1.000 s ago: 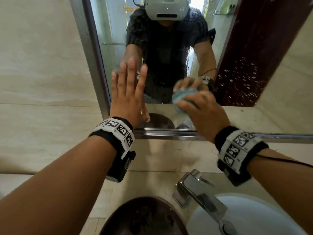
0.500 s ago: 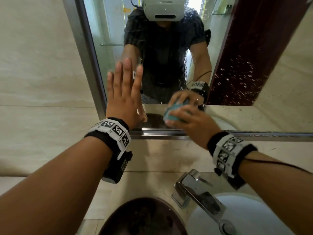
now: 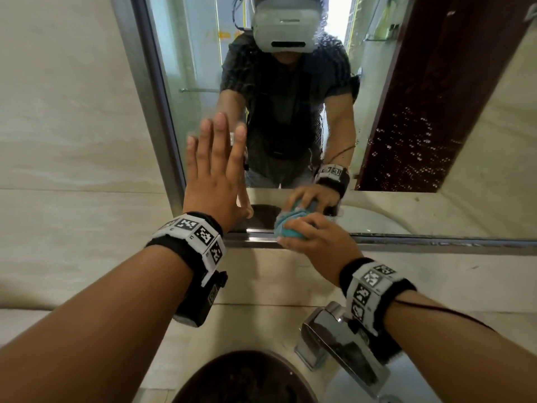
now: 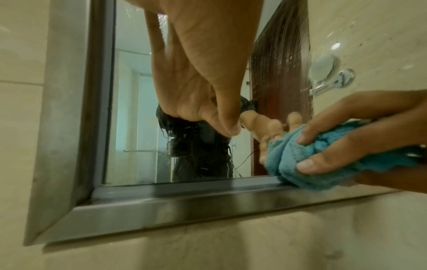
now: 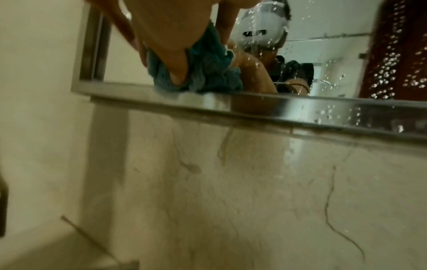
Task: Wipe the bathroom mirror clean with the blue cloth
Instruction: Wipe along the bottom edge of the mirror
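Where the blue cloth (image 3: 287, 225) is bunched against the mirror (image 3: 290, 112) at its bottom frame (image 3: 436, 242), the right hand (image 3: 319, 242) curls its fingers (image 4: 323, 133) around it; at nine o'clock, the left hand (image 3: 215, 175) lies flat on the glass, fingers straight. Droplets (image 3: 406, 146) speckle the mirror at three o'clock.

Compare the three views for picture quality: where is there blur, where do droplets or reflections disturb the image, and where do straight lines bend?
Head view: sharp, but the mirror frame leans and bows from the wide lens. Left wrist view: blue cloth crisp, left hand close and large, frame edge soft. Right wrist view: blurred throughout, dim wall, bright droplets speckling the glass.
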A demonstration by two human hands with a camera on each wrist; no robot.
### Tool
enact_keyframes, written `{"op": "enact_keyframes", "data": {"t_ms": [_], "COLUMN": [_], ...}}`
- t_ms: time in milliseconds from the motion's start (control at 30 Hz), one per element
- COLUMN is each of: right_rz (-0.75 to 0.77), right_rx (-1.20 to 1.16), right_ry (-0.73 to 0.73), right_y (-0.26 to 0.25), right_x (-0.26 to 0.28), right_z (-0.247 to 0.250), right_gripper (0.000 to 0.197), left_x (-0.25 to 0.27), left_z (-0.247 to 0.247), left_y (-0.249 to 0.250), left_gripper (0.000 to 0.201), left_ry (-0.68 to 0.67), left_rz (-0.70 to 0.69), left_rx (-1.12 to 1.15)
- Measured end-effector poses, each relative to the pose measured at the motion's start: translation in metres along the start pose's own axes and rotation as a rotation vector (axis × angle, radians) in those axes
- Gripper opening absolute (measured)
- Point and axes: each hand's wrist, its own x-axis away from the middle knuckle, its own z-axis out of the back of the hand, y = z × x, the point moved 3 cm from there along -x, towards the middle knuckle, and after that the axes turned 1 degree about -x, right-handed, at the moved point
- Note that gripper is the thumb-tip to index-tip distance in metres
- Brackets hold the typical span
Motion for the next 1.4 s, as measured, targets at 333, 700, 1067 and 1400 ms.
{"op": "enact_keyframes", "data": {"t_ms": [333,700,1067,1400], "right_rz": [-0.392,-0.034,-0.031,-0.312], "right_rx": [-0.082,0.048,0.133,-0.065], "right_ry": [0.551,0.105,0.33,0.485], "right_y": [0.081,0.054,0.042,0.07], "right_x": [-0.046,0.02,-0.011,-0.021], "right_z": [0.128,0.03,0.042,0.083], "right_gripper": [0.04,0.051,0.03,0.035], "left_x": [-0.008,-0.013,-0.012,-0.011], "left_z": [0.014,-0.009,-0.015,-0.014], "left_y": [0.076,0.081,0.078,0.076], "left_gripper": [0.138,0.145,0.138,0.154], "left_ry": [-0.043,-0.04,0.041,0.026], "left_rz": [-0.121,-0.043,-0.078,-0.081], "left_rx": [0.038,-0.09,-0.072,-0.069]}}
